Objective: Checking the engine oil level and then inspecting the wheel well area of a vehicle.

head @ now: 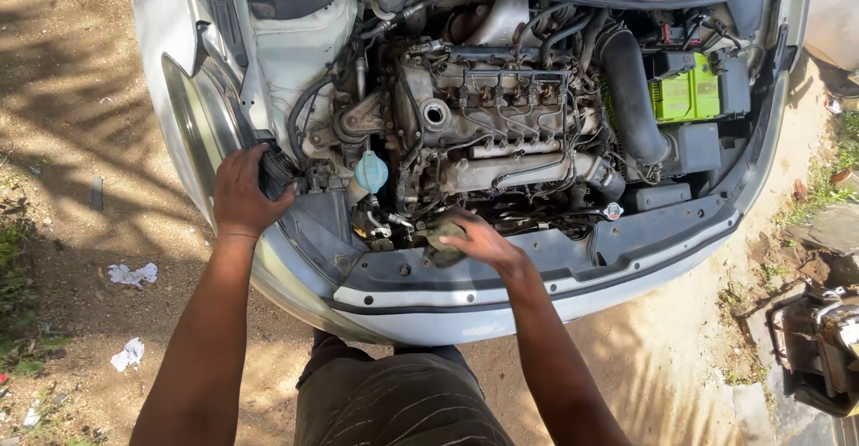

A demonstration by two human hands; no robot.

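Observation:
I look down into the open engine bay of a pale silver car (501,307). My left hand (243,194) rests on a black part at the bay's left corner, by the headlight opening, fingers curled over it. Over the front crossmember, my right hand (479,240) presses a dirty greenish rag (440,234) down near the front of the engine. The engine (488,119) sits in the middle with its oil filler hole uncapped. A blue round cap (370,173) stands just behind and between my hands.
A green-topped battery (684,95) sits at the bay's right, beside a thick black intake hose (626,97). Dirt ground surrounds the car, with scraps of white paper (131,274) at left and a dark machine part (819,348) at right.

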